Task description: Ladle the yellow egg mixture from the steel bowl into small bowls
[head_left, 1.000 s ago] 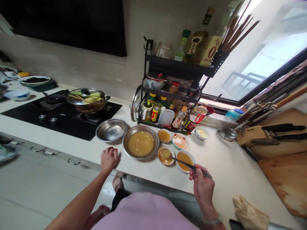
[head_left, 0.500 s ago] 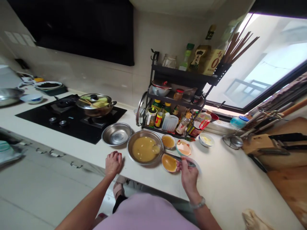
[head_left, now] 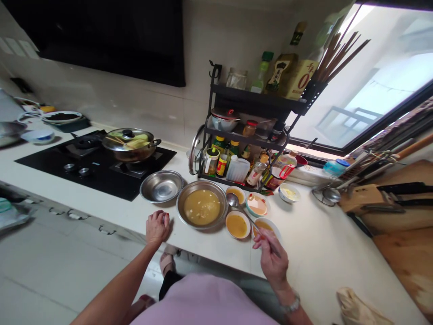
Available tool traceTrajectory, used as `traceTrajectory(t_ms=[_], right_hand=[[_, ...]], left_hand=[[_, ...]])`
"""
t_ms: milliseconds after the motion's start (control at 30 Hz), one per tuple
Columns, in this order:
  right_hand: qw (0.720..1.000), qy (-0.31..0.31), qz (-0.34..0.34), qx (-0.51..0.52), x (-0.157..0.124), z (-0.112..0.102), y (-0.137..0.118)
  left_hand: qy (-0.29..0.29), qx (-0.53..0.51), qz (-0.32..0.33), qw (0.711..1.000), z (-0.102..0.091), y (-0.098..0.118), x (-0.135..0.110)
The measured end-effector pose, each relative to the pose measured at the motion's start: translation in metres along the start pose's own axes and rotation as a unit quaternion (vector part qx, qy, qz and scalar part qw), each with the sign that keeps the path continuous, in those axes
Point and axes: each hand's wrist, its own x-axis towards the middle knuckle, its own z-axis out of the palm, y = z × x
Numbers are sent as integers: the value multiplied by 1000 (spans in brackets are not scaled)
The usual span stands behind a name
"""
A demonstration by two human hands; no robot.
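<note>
My right hand point(head_left: 273, 258) grips the handle of a metal ladle point(head_left: 232, 200). The ladle's bowl hangs over the gap between a large steel basin point(head_left: 179, 213) and a small bowl of yellow-brown liquid point(head_left: 236, 195). Inside the basin is cloudy yellowish liquid with pale bits floating. Two more bowls with similar liquid stand close by: a full bowl point(head_left: 237, 225) and another bowl point(head_left: 274, 225) partly behind my right hand. A pale bowl with an orange-pink inside point(head_left: 257, 205) sits behind them. My left hand point(head_left: 158, 227) rests at the counter's front edge, fingers curled in, nothing visible in them.
An empty steel basin point(head_left: 161, 187) stands beside the black gas hob point(head_left: 101, 168), which bears a lidded pan point(head_left: 129, 146). Behind rises a black rack point(head_left: 248, 133) of bottles and jars. A small bowl of pale pieces point(head_left: 289, 193), a knife block point(head_left: 363, 199) and a cloth point(head_left: 360, 309) lie right.
The ladle has lifted away from the basin and moved right, its bowl now outside the rim. My right hand has shifted right and nearer my body. My left hand stays at the edge.
</note>
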Motion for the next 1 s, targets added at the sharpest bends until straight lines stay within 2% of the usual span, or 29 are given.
traceTrajectory(t_ms=[100, 200, 333, 467, 633, 1000], right_hand=[[998, 38, 47, -27, -12, -18, 6], [996, 19, 73, -49, -27, -30, 18], [993, 10, 108, -50, -41, -33, 35], [979, 82, 186, -17, -38, -32, 37], [944, 183, 268, 55, -24, -36, 28], [935, 211, 272, 89, -9, -35, 15]], left_hand=[[-3, 7, 2, 1000, 0, 0, 0], [-6, 4, 3, 1000, -1, 0, 1], [-5, -6, 2, 1000, -4, 2, 1], [-3, -7, -1, 1000, -6, 5, 1], [2, -4, 3, 1000, -5, 4, 1], [11, -12, 5, 1000, 2, -1, 0]])
